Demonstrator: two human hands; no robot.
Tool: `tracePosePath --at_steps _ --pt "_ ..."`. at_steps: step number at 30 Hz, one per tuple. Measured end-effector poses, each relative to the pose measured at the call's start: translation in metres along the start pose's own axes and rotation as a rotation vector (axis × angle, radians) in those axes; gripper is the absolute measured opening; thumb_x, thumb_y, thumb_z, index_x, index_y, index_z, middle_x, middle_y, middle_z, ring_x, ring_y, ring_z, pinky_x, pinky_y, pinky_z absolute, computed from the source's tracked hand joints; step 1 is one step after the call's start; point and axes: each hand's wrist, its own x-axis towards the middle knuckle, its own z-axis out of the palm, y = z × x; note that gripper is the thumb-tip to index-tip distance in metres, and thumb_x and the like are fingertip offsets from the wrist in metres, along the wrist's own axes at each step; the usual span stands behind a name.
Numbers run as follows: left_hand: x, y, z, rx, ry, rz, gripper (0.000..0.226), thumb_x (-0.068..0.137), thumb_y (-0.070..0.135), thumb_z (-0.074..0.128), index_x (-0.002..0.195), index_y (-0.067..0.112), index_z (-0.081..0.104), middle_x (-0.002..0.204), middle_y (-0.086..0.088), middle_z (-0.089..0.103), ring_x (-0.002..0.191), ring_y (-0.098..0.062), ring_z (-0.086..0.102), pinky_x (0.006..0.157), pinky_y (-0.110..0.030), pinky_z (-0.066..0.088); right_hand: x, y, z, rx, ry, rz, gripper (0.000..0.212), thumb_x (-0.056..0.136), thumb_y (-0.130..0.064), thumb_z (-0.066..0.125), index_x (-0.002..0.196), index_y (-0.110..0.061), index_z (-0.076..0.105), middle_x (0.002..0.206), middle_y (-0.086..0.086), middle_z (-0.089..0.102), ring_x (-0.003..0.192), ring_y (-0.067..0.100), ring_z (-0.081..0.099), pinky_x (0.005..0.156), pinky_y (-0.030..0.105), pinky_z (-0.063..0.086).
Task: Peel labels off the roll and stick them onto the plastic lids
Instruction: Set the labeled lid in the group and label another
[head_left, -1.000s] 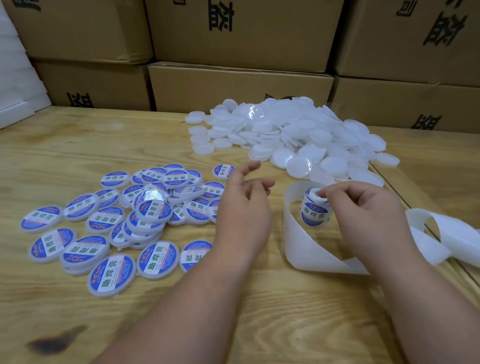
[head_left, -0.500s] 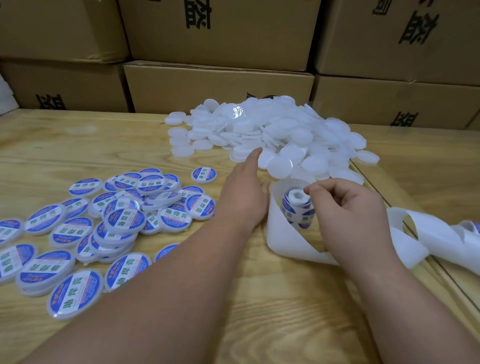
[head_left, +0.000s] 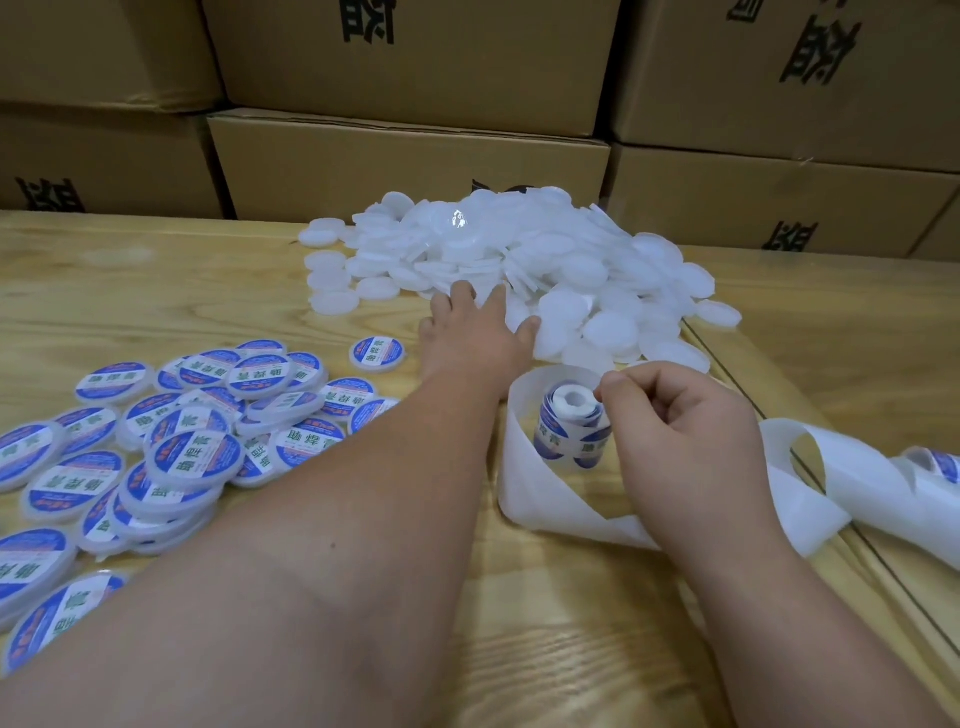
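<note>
You are stretching your left hand (head_left: 475, 332) across the wooden table (head_left: 156, 291) and into the near edge of the heap of blank white lids (head_left: 545, 260), fingers splayed and nearly straight, fingertips touching the lids; no lid is gripped so far. A second ago that hand was hovering loosely curled beside the label roll (head_left: 571, 426); half a second ago it was already sliding forward, and now it is arriving at the heap. That reach suggests you are fetching the next blank lid, so one more labelling cycle is likely beginning.

Your right hand (head_left: 685, 441) is staying at the roll, fingers curled, thumb and forefinger pinching at the roll's top right edge. Whether a label is already lifting under those fingertips, you cannot tell from this view. The roll is standing upright inside a loop of spent white backing paper (head_left: 540, 499), which is trailing off to the right toward the table's seam.

To your left, the finished lids (head_left: 192, 452), each carrying a blue-and-white label, are lying in a loose, overlapping pile under and beside your left forearm. Stacked cardboard boxes (head_left: 415, 161) are lining the back of the table, just behind the blank heap, which looks far larger than the finished pile.
</note>
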Motion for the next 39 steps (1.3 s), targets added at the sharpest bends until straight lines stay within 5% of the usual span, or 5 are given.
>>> tracePosePath --at_steps 15,20,26,33,39 --pt "-0.045 -0.004 -0.033 -0.766 0.054 -0.113 0.014 0.092 0.028 0.061 0.083 0.028 0.052 0.078 0.013 0.059 0.067 -0.001 0.053 0.057 -0.02 0.036 -0.002 -0.001 0.0 -0.024 -0.054 0.004 0.022 0.093 -0.026 0.065 0.071 -0.025 0.069 0.047 -0.006 0.051 0.044 0.003 0.047 0.042 0.011 0.037" --pt "-0.095 -0.003 -0.058 -0.999 0.077 -0.261 0.012 0.093 0.021 0.053 0.085 0.028 0.047 0.088 0.011 0.071 0.078 -0.009 0.065 0.061 -0.023 0.045 -0.012 -0.007 0.005 -0.136 -0.188 -0.049 0.004 0.086 -0.05 0.065 0.086 -0.046 0.064 0.047 -0.008 0.054 0.044 0.004 0.049 0.044 0.018 0.037" --pt "-0.168 -0.004 -0.081 -1.302 0.032 -0.348 0.038 0.093 0.005 0.05 0.105 0.041 0.054 0.09 0.007 0.076 0.084 -0.01 0.072 0.075 -0.029 0.057 -0.021 -0.01 0.015 -0.353 -0.354 -0.023 0.056 0.058 -0.086 0.061 0.077 -0.034 0.068 0.076 -0.026 0.066 0.068 -0.003 0.063 0.061 0.025 0.05" --pt "-0.163 -0.01 -0.087 -1.492 -0.081 -0.371 0.024 0.097 0.0 0.052 0.104 0.019 0.064 0.077 0.005 0.074 0.075 -0.01 0.071 0.064 -0.022 0.058 -0.018 -0.003 0.012 -0.429 -0.536 -0.019 0.024 0.088 -0.035 0.066 0.111 -0.04 0.066 0.084 -0.019 0.072 0.079 -0.003 0.065 0.07 0.024 0.051" --pt "-0.151 -0.015 -0.084 -1.235 -0.144 -0.197 0.034 0.096 0.017 0.06 0.117 0.043 0.065 0.109 0.02 0.073 0.097 -0.005 0.07 0.073 -0.023 0.055 -0.013 -0.005 0.004 -0.344 -0.601 -0.03 0.019 0.083 -0.017 0.06 0.066 -0.023 0.056 0.054 -0.013 0.048 0.049 0.003 0.039 0.046 0.016 0.032"
